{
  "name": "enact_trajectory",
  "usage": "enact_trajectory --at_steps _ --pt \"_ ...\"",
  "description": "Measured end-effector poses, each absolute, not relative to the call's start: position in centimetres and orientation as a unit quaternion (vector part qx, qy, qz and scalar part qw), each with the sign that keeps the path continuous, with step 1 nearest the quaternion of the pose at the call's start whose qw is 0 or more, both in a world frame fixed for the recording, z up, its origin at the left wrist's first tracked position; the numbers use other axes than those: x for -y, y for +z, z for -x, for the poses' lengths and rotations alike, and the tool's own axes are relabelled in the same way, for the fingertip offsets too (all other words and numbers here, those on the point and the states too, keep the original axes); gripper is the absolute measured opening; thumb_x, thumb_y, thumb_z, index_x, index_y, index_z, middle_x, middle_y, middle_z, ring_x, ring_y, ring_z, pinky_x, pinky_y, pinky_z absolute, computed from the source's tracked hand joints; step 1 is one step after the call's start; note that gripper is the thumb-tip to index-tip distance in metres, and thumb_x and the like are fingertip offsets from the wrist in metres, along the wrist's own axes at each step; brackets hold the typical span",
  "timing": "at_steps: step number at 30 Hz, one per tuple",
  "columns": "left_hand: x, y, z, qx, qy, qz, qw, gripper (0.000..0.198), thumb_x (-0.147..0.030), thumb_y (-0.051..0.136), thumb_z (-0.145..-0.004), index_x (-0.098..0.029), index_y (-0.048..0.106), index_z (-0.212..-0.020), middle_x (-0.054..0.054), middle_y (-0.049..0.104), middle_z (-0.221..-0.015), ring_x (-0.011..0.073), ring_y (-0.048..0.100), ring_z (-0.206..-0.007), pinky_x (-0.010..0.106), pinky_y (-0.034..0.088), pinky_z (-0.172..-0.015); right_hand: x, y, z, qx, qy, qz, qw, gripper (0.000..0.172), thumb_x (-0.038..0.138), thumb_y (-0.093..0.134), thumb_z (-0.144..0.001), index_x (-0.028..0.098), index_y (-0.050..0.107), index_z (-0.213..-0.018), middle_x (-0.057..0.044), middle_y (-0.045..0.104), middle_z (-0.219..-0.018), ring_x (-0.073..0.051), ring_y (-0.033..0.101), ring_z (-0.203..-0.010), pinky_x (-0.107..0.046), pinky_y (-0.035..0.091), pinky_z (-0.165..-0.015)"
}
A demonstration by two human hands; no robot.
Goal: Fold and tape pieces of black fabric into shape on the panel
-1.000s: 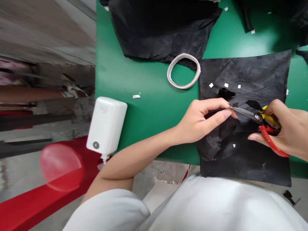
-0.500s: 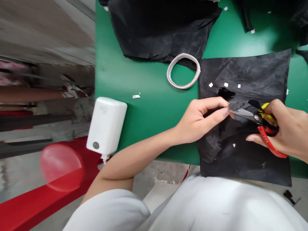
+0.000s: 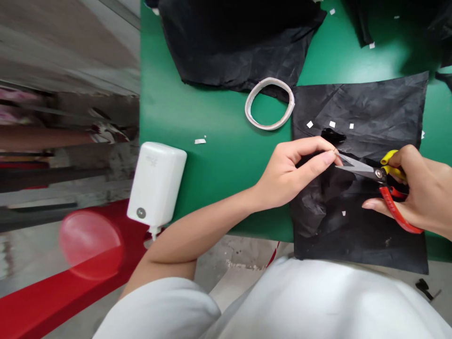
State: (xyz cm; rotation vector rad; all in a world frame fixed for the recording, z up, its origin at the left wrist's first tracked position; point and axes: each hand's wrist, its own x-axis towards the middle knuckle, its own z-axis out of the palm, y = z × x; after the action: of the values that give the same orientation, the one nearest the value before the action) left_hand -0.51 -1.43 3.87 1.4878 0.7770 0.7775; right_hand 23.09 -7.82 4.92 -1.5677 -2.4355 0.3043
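My right hand grips a pair of scissors with red and yellow handles, thumb apart from the red loop. Their blades are slightly parted and point left at the fingertips of my left hand. Thumb and index finger of that hand are pinched together; whatever is between them is too small to make out. Both hands are over a flat black fabric piece, which bears several small white squares and a glossy black scrap. Left of it, a roll of white tape lies near the fabric's upper corner.
A larger black fabric piece lies at the back of the green table. On the left table edge is a white power bank-like device with a plug. A red stool or bench stands beyond that edge.
The scissor blades have opened wider. A dark flap beside the scissors' pivot is gone from there. My left fingertips have shifted slightly upward, still pinched.
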Motion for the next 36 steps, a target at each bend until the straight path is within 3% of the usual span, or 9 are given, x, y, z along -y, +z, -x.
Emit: enact_trajectory --at_steps 7,17,26,32,36 --pt "1.5 4.2 0.6 -0.305 0.288 -0.672 0.611 0.022 -0.028 0.056 -0.091 -0.015 0.068 -0.077 0.004 0.073 -0.081 0.0109 0.067 -0.075 0.019 0.05 -0.069 7.6 4.6 -23.8 0.796 0.068 0.588 0.128 0.049 0.071 0.048 -0.081 0.024 0.042 -0.09 0.003 0.053 -0.063 -0.013 0.052 -0.047 -0.023 0.034 -0.042" --pt "1.3 4.6 0.7 -0.254 0.226 -0.668 0.662 0.021 -0.025 0.053 -0.093 -0.014 0.066 -0.08 0.004 0.071 -0.081 0.0076 0.062 -0.07 0.016 0.046 -0.063 6.8 3.8 -24.6 0.704 0.003 0.693 0.154 0.036 0.05 0.067 -0.073 0.022 0.05 -0.088 0.004 0.06 -0.066 -0.011 0.057 -0.053 -0.022 0.037 -0.049" --pt "1.6 4.1 0.5 -0.312 0.181 -0.705 0.61 0.016 -0.027 0.054 -0.091 -0.014 0.063 -0.094 0.002 0.068 -0.086 0.0068 0.054 -0.065 0.018 0.042 -0.061 6.6 3.2 -24.9 0.683 0.011 0.712 0.162 0.04 0.042 0.071 -0.068 0.022 0.056 -0.099 0.0 0.066 -0.08 -0.013 0.06 -0.059 -0.025 0.042 -0.055" --pt "1.9 4.1 0.6 -0.267 0.152 -0.776 0.551 0.016 -0.019 0.059 -0.087 -0.013 0.063 -0.101 0.002 0.073 -0.096 0.0073 0.063 -0.073 0.016 0.045 -0.066 6.3 2.8 -25.2 0.696 -0.033 0.702 0.15 0.041 0.035 0.069 -0.066 0.02 0.058 -0.102 -0.002 0.066 -0.08 -0.017 0.062 -0.067 -0.028 0.045 -0.06" --pt "2.3 3.5 0.6 -0.201 0.185 -0.83 0.486 0.016 -0.015 0.057 -0.088 -0.013 0.064 -0.102 0.003 0.074 -0.095 0.0086 0.068 -0.081 0.015 0.048 -0.073 6.1 2.7 -25.4 0.705 -0.042 0.689 0.161 0.043 0.028 0.07 -0.065 0.019 0.058 -0.105 -0.006 0.071 -0.095 -0.018 0.065 -0.072 -0.029 0.049 -0.064"
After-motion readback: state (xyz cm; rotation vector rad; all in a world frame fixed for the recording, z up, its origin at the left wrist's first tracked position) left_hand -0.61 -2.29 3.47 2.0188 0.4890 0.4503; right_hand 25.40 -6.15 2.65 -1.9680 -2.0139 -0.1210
